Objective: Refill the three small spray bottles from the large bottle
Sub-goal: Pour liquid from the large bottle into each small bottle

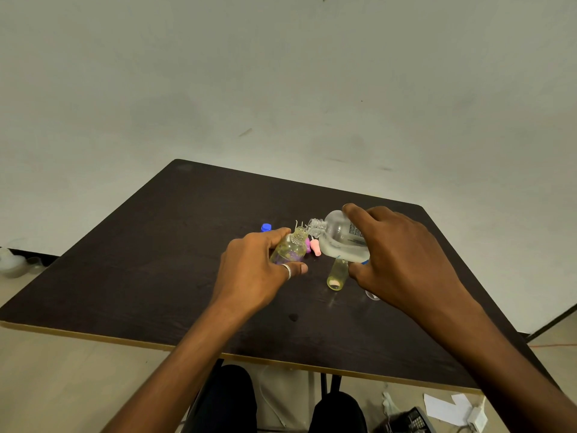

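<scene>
My left hand [259, 270] grips a small clear spray bottle [292, 246] with its cap off, standing on the dark table [156, 260]. My right hand [402, 254] holds the large clear bottle [338, 237] tilted left, its open neck touching the small bottle's mouth. A second small bottle [335, 275] with yellowish liquid stands just below the large bottle. A pink spray head [315, 246] and a purple one [308, 245] lie behind the held bottle. A blue cap [266, 227] sits further left. The edge of a third clear item [372, 296] shows under my right wrist.
The table's near edge [187, 346] runs across the lower view, with my knees below it. On the floor at the right lie papers [446, 407], a white charger [477, 418] and a dark device [409, 420]. Plastic containers [12, 262] stand on the floor at far left.
</scene>
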Available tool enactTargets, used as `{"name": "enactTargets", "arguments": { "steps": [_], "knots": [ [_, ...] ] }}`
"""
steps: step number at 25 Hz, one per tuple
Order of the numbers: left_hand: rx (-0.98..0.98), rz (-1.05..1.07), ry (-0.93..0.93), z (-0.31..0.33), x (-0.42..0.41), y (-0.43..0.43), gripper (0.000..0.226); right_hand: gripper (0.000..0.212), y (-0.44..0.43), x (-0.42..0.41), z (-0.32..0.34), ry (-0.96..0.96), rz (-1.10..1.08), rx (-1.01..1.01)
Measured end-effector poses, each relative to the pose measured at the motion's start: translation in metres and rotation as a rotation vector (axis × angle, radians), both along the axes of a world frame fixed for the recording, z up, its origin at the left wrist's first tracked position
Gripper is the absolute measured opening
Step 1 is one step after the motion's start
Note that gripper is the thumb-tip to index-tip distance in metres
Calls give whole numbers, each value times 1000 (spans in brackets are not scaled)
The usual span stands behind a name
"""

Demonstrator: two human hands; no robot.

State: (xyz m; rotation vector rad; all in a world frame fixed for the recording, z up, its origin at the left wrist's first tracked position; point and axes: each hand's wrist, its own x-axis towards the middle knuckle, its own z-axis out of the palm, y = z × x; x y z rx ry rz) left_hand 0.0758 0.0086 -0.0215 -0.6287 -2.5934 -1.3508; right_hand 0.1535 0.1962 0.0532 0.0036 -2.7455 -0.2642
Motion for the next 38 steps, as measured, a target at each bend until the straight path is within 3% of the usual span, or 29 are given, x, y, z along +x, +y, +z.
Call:
{"name": "enactTargets", "arguments": {
  "steps": [38],
  "knots": [
    [10,-9,-32,0,0,0,64,76,-1,-1,0,7,12,13]
  ]
}}
